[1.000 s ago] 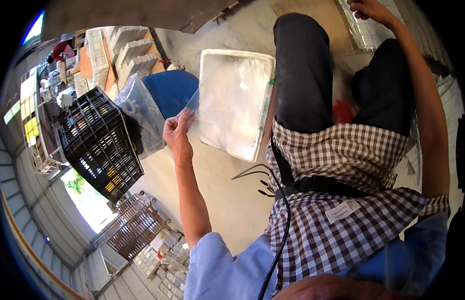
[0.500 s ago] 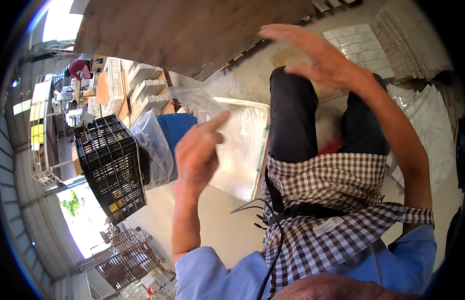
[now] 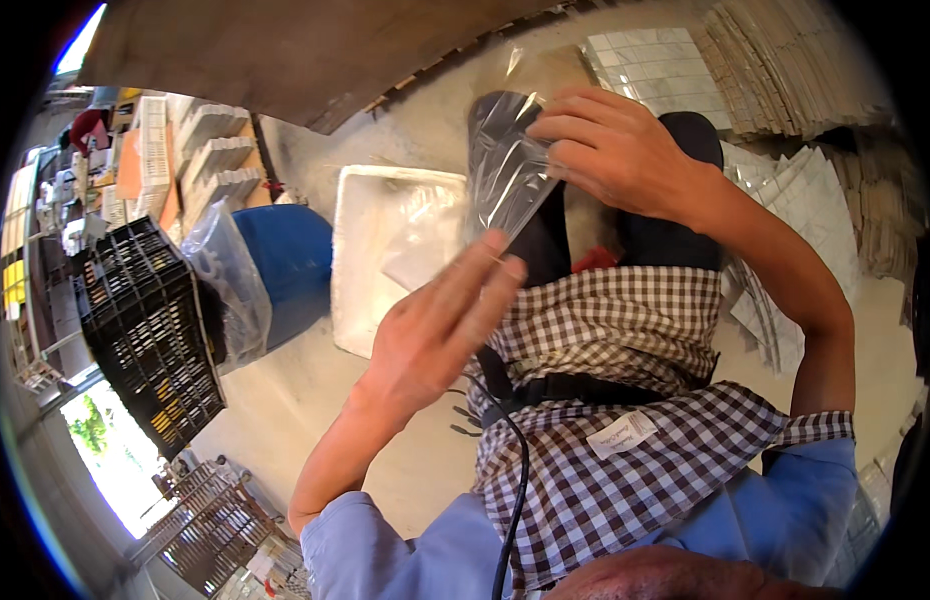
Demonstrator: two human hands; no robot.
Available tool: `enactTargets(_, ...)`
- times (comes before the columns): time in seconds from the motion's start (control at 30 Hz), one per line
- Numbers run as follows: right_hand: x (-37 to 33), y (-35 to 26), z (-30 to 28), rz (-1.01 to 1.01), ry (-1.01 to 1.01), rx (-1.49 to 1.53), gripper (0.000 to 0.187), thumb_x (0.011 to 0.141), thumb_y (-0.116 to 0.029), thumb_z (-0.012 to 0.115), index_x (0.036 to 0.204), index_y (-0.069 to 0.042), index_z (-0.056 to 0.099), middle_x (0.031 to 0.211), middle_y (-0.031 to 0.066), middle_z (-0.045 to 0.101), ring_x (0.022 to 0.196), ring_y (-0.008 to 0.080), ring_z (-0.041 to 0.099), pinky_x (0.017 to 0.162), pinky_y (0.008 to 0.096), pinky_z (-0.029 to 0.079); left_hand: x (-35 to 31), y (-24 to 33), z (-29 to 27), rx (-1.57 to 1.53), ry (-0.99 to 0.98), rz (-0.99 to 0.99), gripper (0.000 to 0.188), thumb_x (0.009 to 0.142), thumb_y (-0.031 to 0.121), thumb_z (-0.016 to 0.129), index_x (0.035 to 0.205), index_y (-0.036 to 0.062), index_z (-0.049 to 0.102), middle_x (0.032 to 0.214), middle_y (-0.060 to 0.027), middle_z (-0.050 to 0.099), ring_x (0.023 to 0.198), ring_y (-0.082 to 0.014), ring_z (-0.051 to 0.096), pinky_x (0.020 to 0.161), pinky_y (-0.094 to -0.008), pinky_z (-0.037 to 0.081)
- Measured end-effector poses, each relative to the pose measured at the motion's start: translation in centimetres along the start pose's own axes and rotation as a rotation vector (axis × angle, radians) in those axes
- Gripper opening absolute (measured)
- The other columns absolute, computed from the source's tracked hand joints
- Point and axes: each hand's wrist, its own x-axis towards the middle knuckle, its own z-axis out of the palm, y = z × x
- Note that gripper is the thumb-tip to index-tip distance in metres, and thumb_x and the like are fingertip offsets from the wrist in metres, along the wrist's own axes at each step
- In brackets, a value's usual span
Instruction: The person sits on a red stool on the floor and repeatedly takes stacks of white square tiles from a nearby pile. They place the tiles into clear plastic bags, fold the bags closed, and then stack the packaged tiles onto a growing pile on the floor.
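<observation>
A clear plastic bag (image 3: pixel 507 165) stretches between my two hands, over my dark trouser legs. My left hand (image 3: pixel 430 325), slightly blurred, grips its lower end at the fingertips, where the creases run together. On the right edge of the bag, the bent fingers of my right hand (image 3: pixel 625 155) are closed on the plastic. Its thumb is mostly hidden. To the left of my knees stands a shallow white box (image 3: pixel 353 300), with more clear plastic lying inside it.
Beyond my knees a large brown board (image 3: pixel 285 60) juts in. At left are a blue bin (image 3: pixel 295 265) with clear plastic beside it and a black crate (image 3: pixel 150 325). Tile sheets (image 3: pixel 655 75) and stacked flat cartons (image 3: pixel 795 70) stand at right.
My left hand has moved right from the white box with the plastic bag. My right hand, empty and spread before, has come down and taken hold of it. The view has shifted right.
</observation>
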Motion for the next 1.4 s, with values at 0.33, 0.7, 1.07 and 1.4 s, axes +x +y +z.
enactTargets(0.33,-5.6,-3.4,-1.3,0.152,-0.233,0.104,0.028,0.079,-0.013,0.068,0.105,-0.006,0.06,0.081,0.0077,0.057,0.076,0.0277,0.061,0.066,0.0402,0.05,-2.4,-1.0,5.7,-0.558,-0.033,-0.709,0.084,0.073,0.002,0.084,0.144,0.0007,0.041,0.138,-0.0176,0.055,0.093,-0.0184,0.066,0.071,-0.0281,0.057)
enactTargets(0.7,-5.2,-5.5,-1.2,0.321,-0.455,0.495,0.053,0.079,-0.014,0.076,0.128,-0.005,0.057,0.097,0.0133,0.061,0.092,0.0326,0.062,0.076,0.0427,0.052,1.5,-1.7,6.7,-0.812,-0.025,-0.851,0.052,0.086,0.008,0.076,0.131,-0.0065,0.055,0.096,-0.01,0.071,0.079,-0.0083,0.064,0.069,-0.0223,0.051)
enactTargets(1.07,-4.6,-6.6,-1.8,0.084,-0.177,0.139,0.039,0.076,-0.008,0.067,0.114,-0.002,0.064,0.093,0.0084,0.06,0.082,0.0234,0.061,0.07,0.0359,0.051,1.2,-0.9,4.2,-0.77,0.02,-0.911,0.035,0.087,0.002,0.073,0.121,0.0004,0.066,0.092,-0.0057,0.072,0.077,-0.0078,0.066,0.069,-0.0217,0.053)
enactTargets(1.4,-3.2,-7.5,-2.1,0.054,-0.062,0.097,0.049,0.073,-0.013,0.07,0.121,-0.003,0.064,0.093,0.0081,0.06,0.083,0.0231,0.062,0.071,0.0346,0.052,2.2,-1.1,2.6,-0.946,0.095,-0.805,0.016,0.086,0.005,0.075,0.102,0.0014,0.073,0.095,-0.006,0.072,0.081,-0.0087,0.064,0.073,-0.0238,0.051)
